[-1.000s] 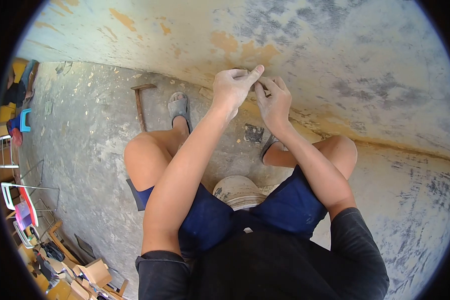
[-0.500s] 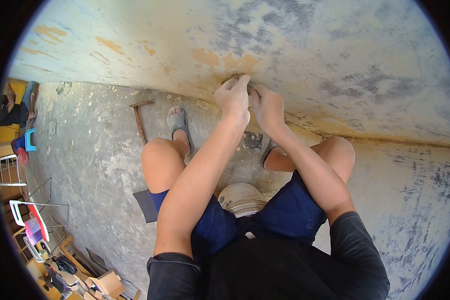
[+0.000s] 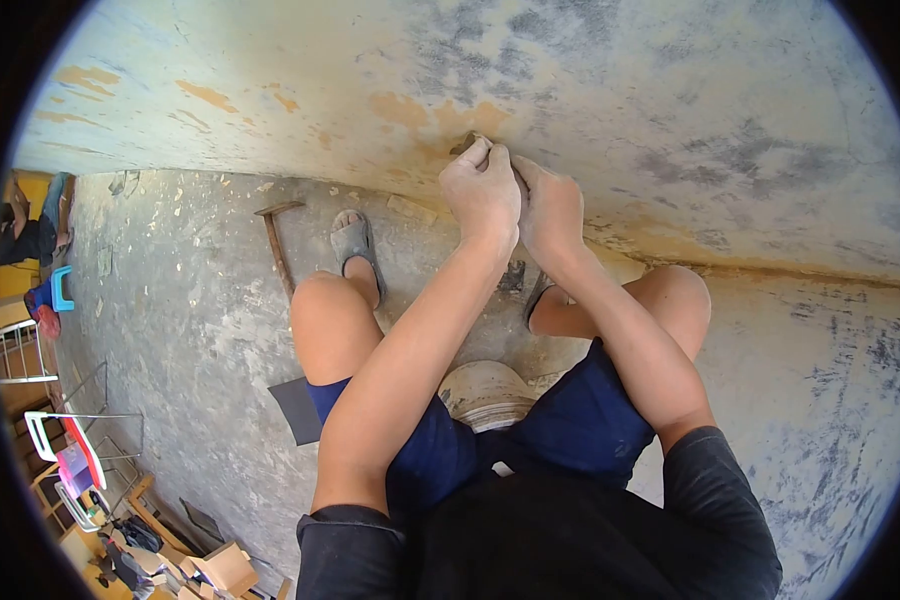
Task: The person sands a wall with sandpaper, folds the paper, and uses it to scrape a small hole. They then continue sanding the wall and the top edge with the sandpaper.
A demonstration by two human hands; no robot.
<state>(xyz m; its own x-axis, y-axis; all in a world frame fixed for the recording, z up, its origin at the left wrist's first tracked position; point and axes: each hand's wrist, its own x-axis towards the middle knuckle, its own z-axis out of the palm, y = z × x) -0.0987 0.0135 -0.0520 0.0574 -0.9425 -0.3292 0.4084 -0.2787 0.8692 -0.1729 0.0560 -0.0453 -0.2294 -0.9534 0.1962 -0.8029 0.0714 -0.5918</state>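
Dusty and closed, my left hand (image 3: 482, 198) has its fingertips pinched at the lower part of the wall (image 3: 650, 80). A small, thin, brownish-grey piece (image 3: 467, 143) shows at those fingertips, against the wall; its kind cannot be made out. My right hand (image 3: 552, 212) presses close beside the left, fingers curled in, and whatever they grip is hidden behind them. Around the fingertips the surface carries an ochre patch (image 3: 475, 115) where the pale coat is gone, with grey smudges above it.
A wooden-handled hammer (image 3: 278, 245) lies on the concrete floor (image 3: 190, 300) left of my sandalled foot (image 3: 352, 240). Between my legs is a round, whitish bucket (image 3: 485, 395). Chairs (image 3: 75, 455), cardboard boxes (image 3: 228, 568), a blue stool (image 3: 62, 288) and another person (image 3: 45, 225) are at the left.
My left hand has shifted slightly right and drawn closer to my right hand, which has also moved a little right and down. Both remain closed at the wall.
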